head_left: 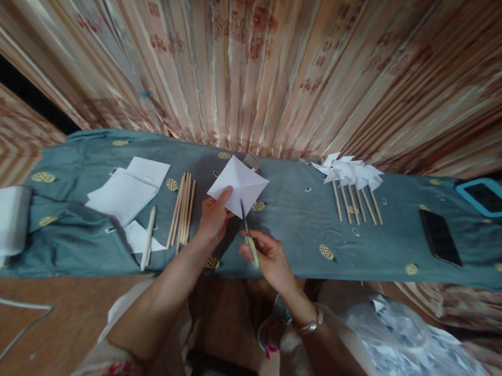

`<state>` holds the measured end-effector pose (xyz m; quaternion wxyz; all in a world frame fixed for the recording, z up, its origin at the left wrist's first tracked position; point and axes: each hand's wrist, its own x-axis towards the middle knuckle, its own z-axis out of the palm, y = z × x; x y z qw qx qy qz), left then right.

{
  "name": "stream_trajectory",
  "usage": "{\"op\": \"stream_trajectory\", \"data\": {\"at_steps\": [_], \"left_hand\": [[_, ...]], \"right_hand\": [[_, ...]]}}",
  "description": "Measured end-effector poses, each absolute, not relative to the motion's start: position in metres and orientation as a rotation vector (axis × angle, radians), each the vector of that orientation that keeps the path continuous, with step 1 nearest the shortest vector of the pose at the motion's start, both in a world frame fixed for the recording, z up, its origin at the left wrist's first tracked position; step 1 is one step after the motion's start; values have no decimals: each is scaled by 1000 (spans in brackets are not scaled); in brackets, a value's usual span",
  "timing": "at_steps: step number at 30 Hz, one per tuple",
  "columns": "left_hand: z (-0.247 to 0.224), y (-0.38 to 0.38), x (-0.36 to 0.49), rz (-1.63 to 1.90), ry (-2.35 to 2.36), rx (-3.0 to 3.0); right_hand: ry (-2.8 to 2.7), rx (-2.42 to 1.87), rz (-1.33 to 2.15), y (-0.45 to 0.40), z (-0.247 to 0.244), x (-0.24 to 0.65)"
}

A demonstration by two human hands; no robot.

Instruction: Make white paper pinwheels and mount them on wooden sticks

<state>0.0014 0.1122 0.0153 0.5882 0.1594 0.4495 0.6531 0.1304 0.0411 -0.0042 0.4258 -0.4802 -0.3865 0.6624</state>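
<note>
I saw the left hand (214, 217) pinching creased paper (239, 176), the right hand (271, 261) gripping scissors (253, 251) at its near corner: seemingly cutting, which called for steadiness.

No legible text, only blurred print (257, 37) on the curtain (276, 84)

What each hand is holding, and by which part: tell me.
Left hand: the white paper, near its lower-left edge. Right hand: the scissors, by their pale green handle.
</note>
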Motion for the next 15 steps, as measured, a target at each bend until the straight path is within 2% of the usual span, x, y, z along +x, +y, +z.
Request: {"op": "stream_trajectory", "data": {"at_steps": [8, 15], "left_hand": [[14, 122, -18, 1662, 1044, 441], [2, 109, -10, 1350, 1102, 677]], "right_hand": [[-1069, -1190, 1679, 40, -1, 159], [-963, -1260, 1280, 60, 8, 196]]}}
